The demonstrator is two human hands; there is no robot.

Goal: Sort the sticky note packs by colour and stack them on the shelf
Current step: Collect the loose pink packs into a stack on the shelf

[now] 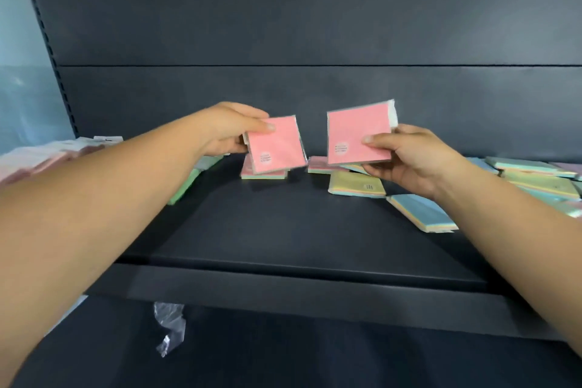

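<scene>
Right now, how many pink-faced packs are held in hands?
2: one pink pack gripped by the left hand, another by the right hand. Others on the shelf may be hidden.

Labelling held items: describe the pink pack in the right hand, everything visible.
The pink pack is a square sticky-note pad in clear wrap, with a small round label near its lower left corner. The wrap sticks out at the top right. It is held above the shelf, tilted face-up toward the camera. The right hand pinches its right edge, thumb on top.

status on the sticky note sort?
Done: a small pink stack lies on the shelf. In hand: left hand and right hand each hold a pink pack. Left: yellow pack, blue pack and the right-side pile, unsorted.
</scene>
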